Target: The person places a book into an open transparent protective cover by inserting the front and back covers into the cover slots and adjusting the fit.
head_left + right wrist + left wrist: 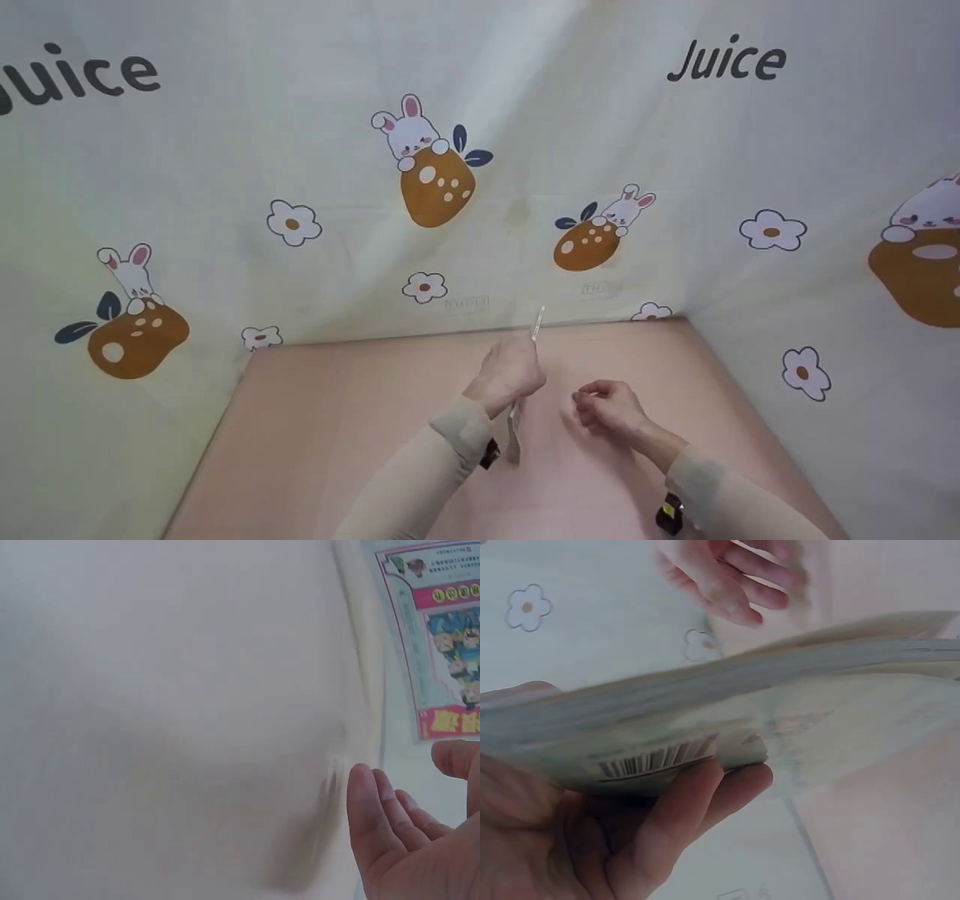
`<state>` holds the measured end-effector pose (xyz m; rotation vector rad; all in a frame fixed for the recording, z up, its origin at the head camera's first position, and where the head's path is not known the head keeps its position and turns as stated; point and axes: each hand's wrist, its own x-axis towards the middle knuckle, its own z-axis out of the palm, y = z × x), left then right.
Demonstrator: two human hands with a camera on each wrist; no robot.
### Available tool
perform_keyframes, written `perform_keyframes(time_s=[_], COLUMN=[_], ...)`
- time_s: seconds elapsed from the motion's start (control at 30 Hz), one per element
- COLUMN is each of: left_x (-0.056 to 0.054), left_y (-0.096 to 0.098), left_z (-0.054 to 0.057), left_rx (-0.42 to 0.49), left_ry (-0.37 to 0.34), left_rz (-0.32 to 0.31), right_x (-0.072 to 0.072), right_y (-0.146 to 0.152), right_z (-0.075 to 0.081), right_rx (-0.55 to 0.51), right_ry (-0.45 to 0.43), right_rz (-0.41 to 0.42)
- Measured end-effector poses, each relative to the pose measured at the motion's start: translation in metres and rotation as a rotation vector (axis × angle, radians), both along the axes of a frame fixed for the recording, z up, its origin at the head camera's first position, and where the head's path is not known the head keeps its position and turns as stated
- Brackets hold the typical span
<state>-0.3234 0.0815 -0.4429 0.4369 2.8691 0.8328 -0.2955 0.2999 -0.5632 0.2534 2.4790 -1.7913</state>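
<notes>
My left hand (510, 371) grips a thin paperback book (705, 709), held on edge over the table. In the left wrist view, fingertips press the cover beside a printed barcode, and the page edges bow slightly. The book's other cover (446, 645) shows colourful cartoon figures and a pink band in the right wrist view. From the head view only its narrow edge appears, above and below the hand. To the right of the book, my right hand (611, 409) is held over the table, fingers loosely bent and nothing in them.
A pale pink tabletop (322, 427) lies under both hands. Around its back and sides hangs a light cloth (345, 247) printed with rabbits, fruit, flowers and the word Juice. Dark wrist devices (670, 514) sit at the cuffs.
</notes>
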Motion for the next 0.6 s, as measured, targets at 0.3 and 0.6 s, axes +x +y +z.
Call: perform_keyframes(time_s=[0.3, 0.6], left_x=[0.012, 0.011], left_y=[-0.014, -0.028], left_z=[0.018, 0.014], left_rx=[0.214, 0.400], left_ry=[0.010, 0.000], left_rz=[-0.043, -0.054], right_x=[-0.007, -0.010], right_y=[-0.021, -0.031], right_z=[0.011, 0.024], right_rx=[-0.305, -0.482], right_ry=[-0.163, -0.188], right_rz=[0.129, 0.253])
